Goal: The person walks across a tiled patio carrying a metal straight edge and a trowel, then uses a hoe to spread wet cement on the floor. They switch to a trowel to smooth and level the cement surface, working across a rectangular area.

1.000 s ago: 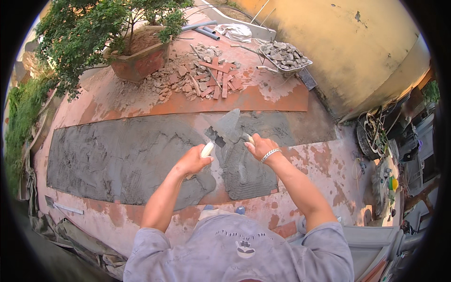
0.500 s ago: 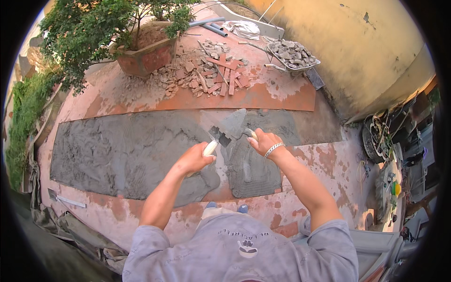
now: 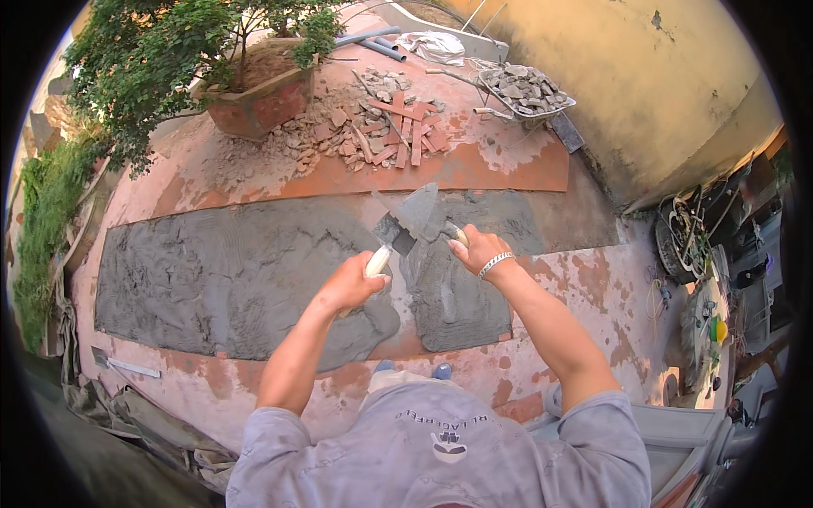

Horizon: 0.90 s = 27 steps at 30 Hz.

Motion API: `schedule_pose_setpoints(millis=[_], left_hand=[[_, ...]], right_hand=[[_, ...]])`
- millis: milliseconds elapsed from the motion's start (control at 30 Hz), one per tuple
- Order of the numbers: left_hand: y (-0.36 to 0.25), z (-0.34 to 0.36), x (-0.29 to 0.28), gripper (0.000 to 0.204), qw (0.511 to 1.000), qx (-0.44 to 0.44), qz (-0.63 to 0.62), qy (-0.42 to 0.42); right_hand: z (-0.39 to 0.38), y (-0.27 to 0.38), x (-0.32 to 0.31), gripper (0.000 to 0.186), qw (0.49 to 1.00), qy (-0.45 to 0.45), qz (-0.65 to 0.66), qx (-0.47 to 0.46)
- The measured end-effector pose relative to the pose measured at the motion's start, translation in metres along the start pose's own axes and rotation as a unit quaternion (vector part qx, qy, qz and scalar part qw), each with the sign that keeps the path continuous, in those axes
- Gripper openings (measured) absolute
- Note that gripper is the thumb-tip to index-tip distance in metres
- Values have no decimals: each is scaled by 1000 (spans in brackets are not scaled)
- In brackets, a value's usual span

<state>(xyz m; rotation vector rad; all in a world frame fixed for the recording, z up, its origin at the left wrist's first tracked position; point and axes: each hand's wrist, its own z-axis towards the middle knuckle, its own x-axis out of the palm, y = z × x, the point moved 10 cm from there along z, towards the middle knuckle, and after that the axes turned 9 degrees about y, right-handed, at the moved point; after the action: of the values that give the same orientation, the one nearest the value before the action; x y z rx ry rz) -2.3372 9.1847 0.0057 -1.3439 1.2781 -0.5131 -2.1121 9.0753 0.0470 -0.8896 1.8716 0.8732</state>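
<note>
My left hand (image 3: 349,281) is closed round the pale handle of a dark, square-bladed trowel (image 3: 395,233). In my right hand (image 3: 484,251) I grip the wooden handle of a pointed trowel (image 3: 419,207), its grey blade angled up and to the left. The two blades meet or overlap in front of me; whether they touch I cannot tell. Under them lies wet grey mortar (image 3: 246,271), spread in a broad strip over the reddish paving. A narrow pale gap parts the wide left patch from a smaller right patch (image 3: 461,305).
Broken tiles and rubble (image 3: 406,135) lie beyond the mortar, beside a planter (image 3: 258,110) with a bushy tree. A wheelbarrow full of rubble (image 3: 527,91) stands by the yellow wall (image 3: 660,93). Another long-handled tool (image 3: 127,366) rests at the left. Clutter and a wheel (image 3: 673,245) line the right side.
Both trowels stay in my hands and near each other; the pointed blade has tilted slightly and shifted a little left. The whole view has moved slightly.
</note>
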Motion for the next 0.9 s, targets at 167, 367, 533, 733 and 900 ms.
schedule_pose_setpoints(millis=[167,367,533,733,900], left_hand=[[-4,0,-5,36,999,-31,-11,-7],[-1,-7,-5,36,996,-57,-56,-26],[-5,-16,10,34,992,-66,-102,-13],[-6,-15,-4,33,994,-72,-87,-15],[-4,-16,-8,30,992,-75,-90,-50]], right_hand=[[-4,9,15,49,999,39,6,-5],[-8,12,16,48,999,-12,32,11],[-12,3,-1,47,992,-113,34,43],[-3,13,19,45,1000,-14,6,-10],[-2,10,16,45,1000,-12,-1,-7]])
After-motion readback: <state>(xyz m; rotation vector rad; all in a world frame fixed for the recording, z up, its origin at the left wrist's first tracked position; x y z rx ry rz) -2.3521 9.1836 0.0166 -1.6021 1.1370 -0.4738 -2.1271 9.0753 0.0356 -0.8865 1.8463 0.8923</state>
